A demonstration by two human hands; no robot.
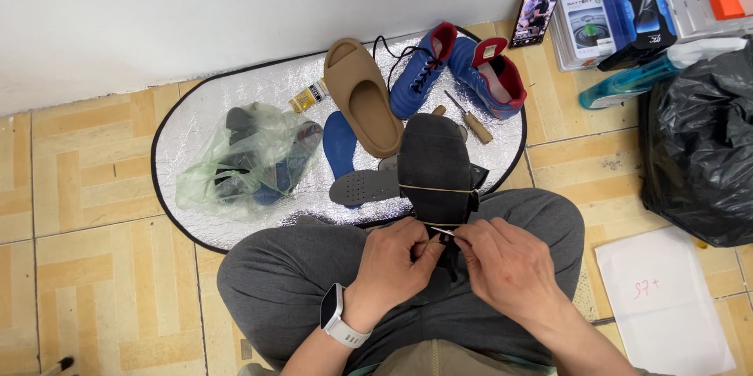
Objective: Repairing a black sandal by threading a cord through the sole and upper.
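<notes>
Both hands meet over the lap: left hand [392,262], watch on its wrist, pinches a thin thread at the heel of a dark shoe sole [436,168], while right hand [506,266] nips a slim needle [444,232] between thumb and forefinger. The sole rests on the knees just beyond the fingertips, bound by pale bands.

The needle could slip and prick the left thumb, since the two pinches nearly touch; a hard pull might snap the thread.

Far beyond the right hand, against the wall, stand a white boxed pack [590,25] and a blue-black pack [642,9]. Nearer, right of that hand, lies a white sheet [667,305] with red marks.
</notes>
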